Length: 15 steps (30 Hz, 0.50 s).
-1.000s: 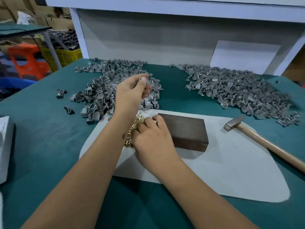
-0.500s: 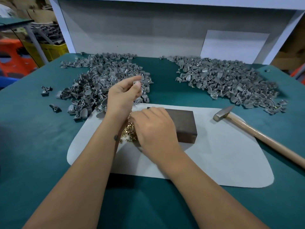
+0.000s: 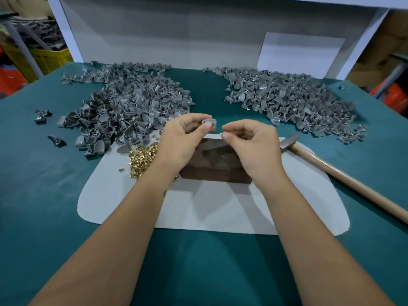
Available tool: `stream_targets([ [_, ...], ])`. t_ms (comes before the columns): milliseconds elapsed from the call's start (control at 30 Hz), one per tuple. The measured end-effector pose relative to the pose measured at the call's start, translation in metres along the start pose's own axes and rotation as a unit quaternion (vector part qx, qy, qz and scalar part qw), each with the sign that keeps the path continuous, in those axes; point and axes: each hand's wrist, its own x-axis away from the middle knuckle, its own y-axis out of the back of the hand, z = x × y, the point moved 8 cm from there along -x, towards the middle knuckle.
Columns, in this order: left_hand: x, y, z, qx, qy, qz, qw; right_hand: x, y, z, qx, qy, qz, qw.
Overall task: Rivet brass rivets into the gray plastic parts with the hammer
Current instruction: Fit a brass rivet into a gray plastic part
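Above the far edge of the dark brown rectangular block (image 3: 215, 161), my left hand (image 3: 183, 140) pinches one small gray plastic part (image 3: 209, 123) between thumb and fingertips, a closed grip on it, while my right hand (image 3: 251, 142) pinches what looks like a single tiny brass rivet (image 3: 221, 133) just beside the part; it is almost too small to make out. The step in hand, as I judge it, is seating that rivet in the part's hole, so I should turn the hole toward my eyes, steady both wrists over the block, and slide the shank in straight before I lay the part down flat. A crooked start would likely bend the soft brass under the blow. The loose heap of brass rivets (image 3: 143, 160) lies just left of the block, and the wooden-handled steel hammer (image 3: 326, 164) lies to its right, untouched, its head nearest the block. Beyond the block to the left is a large pile of gray parts (image 3: 130, 104), and beyond it to the right a second pile (image 3: 293, 102), some of those showing brass. The block sits on a pale gray rounded mat (image 3: 220, 213) spread over the teal cloth tabletop (image 3: 44, 195). Behind everything stands a white backboard (image 3: 176, 34); a yellow crate (image 3: 48, 59) shows far left.
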Motion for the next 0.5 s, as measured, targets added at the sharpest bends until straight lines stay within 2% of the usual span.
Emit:
stream_targets([
  [167,-0.0001,0.0006,0.0075,0.002,0.03,-0.009,1.0,-0.0081,0.0035,-0.0049,0.04,-0.005,0.002,0.999],
  [333,0.0002,-0.0013,0.0102,-0.015,0.052,0.009,0.999,-0.0025,-0.0009,-0.004,0.084,0.012,0.043,0.995],
  [500,0.0014,0.0077,0.0037,-0.073,0.025,-0.046,0.996,-0.0007,0.0068,-0.0044,0.053,0.011,-0.003,0.999],
])
